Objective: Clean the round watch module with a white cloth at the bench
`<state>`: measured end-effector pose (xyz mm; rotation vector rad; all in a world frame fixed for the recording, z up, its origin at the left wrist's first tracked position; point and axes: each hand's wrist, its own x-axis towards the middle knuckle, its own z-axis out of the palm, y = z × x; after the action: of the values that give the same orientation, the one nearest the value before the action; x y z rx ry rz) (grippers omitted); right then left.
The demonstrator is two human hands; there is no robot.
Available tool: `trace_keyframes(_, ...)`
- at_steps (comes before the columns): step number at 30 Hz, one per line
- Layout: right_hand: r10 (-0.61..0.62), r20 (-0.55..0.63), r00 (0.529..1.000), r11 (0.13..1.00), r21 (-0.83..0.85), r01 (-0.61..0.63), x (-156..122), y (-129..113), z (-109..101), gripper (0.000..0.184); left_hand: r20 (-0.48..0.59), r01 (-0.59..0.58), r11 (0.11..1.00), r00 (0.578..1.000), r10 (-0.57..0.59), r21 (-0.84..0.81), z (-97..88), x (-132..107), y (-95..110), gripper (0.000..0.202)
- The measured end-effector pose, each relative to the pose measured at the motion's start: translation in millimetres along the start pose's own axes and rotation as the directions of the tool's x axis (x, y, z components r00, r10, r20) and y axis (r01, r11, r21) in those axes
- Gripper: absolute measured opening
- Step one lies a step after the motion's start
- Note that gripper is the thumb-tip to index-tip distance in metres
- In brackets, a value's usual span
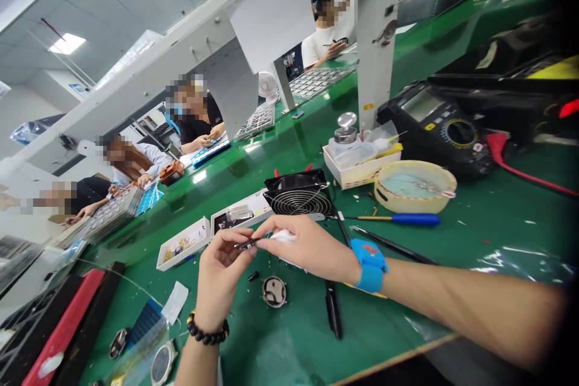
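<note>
My left hand (pixel 224 265), with a black bead bracelet on the wrist, pinches a small dark flat part (pixel 246 245) between thumb and fingers; its exact kind is too small to tell. From the other side my right hand (pixel 303 247) reaches the same part with its fingertips and grips a white tissue-like wad (pixel 283 235). A blue wrist strap (pixel 368 265) circles that wrist. Below the hands a round watch case (pixel 274 292) lies on the green table, beside a small black piece (pixel 254 275). Another watch case (pixel 163 363) lies at lower left.
A small fan (pixel 298 193) stands behind my hands, near white boxes of small parts (pixel 184 244). On the right are a blue-handled screwdriver (pixel 415 219), a round dish (pixel 416 184) and a multimeter (pixel 438 126). A black pen (pixel 333 310) lies in front. Several people sit across the bench.
</note>
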<state>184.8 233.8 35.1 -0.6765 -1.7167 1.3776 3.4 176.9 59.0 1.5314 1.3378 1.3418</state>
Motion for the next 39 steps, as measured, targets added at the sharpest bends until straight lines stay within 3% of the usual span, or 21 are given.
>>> trace_keyframes(15, -0.023, -0.012, 1.0, 0.998, -0.053, 0.022, -2.5, -2.9, 3.0, 0.022, -0.013, -0.291, 0.944, 0.955, 0.296, 0.159, 1.4, -4.3, -3.2, 0.012)
trace_keyframes(20, 0.06, 0.031, 0.998, 0.989, 0.135, -0.063, -1.0, -5.4, 0.6, 0.031, -0.034, -0.338, 0.926, 0.937, 0.348, 0.167, 1.0, -4.4, -3.8, 0.015)
trace_keyframes(24, 0.137, 0.136, 0.981, 0.944, 0.283, -0.171, 3.6, -2.0, -0.3, 0.043, -0.035, -0.389, 0.903, 0.915, 0.402, 0.182, 1.5, -6.1, -2.8, 0.017)
trace_keyframes(27, 0.15, 0.209, 0.966, 0.934, 0.292, -0.208, 5.7, -0.9, 0.1, 0.048, 0.038, -0.38, 0.9, 0.924, 0.381, 0.213, 3.0, -8.1, -1.3, 0.016)
trace_keyframes(31, 0.17, 0.179, 0.969, 0.949, 0.236, -0.21, 4.9, -4.0, -0.9, 0.043, 0.065, -0.333, 0.906, 0.942, 0.328, 0.26, 5.5, -9.9, -0.3, 0.019)
trace_keyframes(34, 0.148, 0.105, 0.983, 0.963, 0.21, -0.167, 3.9, -4.6, -2.0, 0.041, 0.038, -0.232, 0.963, 0.973, 0.229, 0.135, 5.8, -9.7, 0.5, 0.047)
trace_keyframes(36, 0.12, 0.061, 0.991, 0.973, 0.19, -0.129, 3.9, -3.5, -2.3, 0.039, 0.075, -0.151, 0.987, 0.986, 0.147, 0.056, 4.7, -8.9, 1.1, 0.063)
trace_keyframes(39, 0.102, 0.037, 0.994, 0.978, 0.179, -0.107, 4.7, -1.8, -2.1, 0.038, 0.128, -0.067, 0.998, 0.989, 0.069, -0.018, 2.5, -7.2, 1.0, 0.069)
